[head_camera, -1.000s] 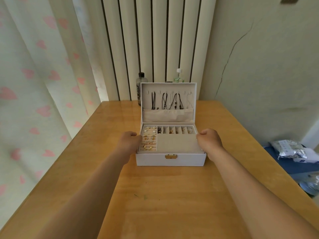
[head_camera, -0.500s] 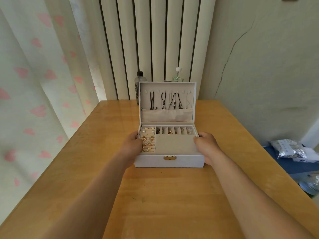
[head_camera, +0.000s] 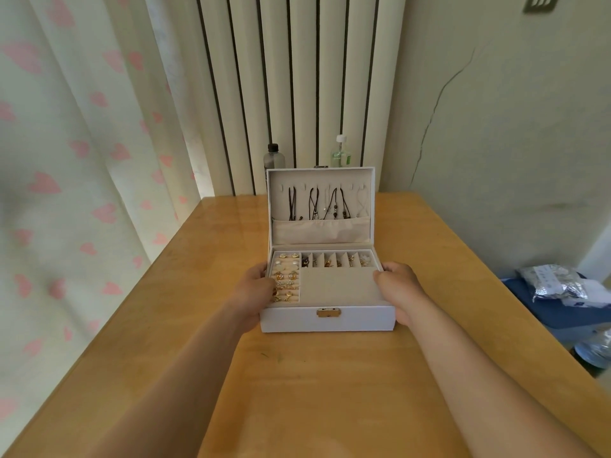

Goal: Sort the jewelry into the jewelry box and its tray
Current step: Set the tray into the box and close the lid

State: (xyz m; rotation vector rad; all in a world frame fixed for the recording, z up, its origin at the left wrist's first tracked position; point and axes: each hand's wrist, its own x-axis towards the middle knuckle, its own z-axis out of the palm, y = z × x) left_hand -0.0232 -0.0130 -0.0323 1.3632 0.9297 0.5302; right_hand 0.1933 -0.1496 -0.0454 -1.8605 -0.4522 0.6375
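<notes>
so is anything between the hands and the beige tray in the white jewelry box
Nothing visible. The left hand and right hand grip the left and right edges of the beige velvet tray in the open white jewelry box.

Soft daylight, seemingly from left, edges bowed

The white rectangular jewelry box (head_camera: 327, 320) is sitting on the wooden table (head_camera: 330, 391), with its hinged lid (head_camera: 320, 231) standing upright at the back. The beige velvet tray (head_camera: 337, 285) is lying in the box. Gold rings (head_camera: 286, 285) are sitting in the tray's left column. Dark cord necklaces (head_camera: 314, 203) are hanging inside the lid. The left hand (head_camera: 254, 292) is gripping the box's left side and the right hand (head_camera: 400, 289) its right side. Two clear plastic bottles (head_camera: 273, 160) are standing behind the lid.
</notes>
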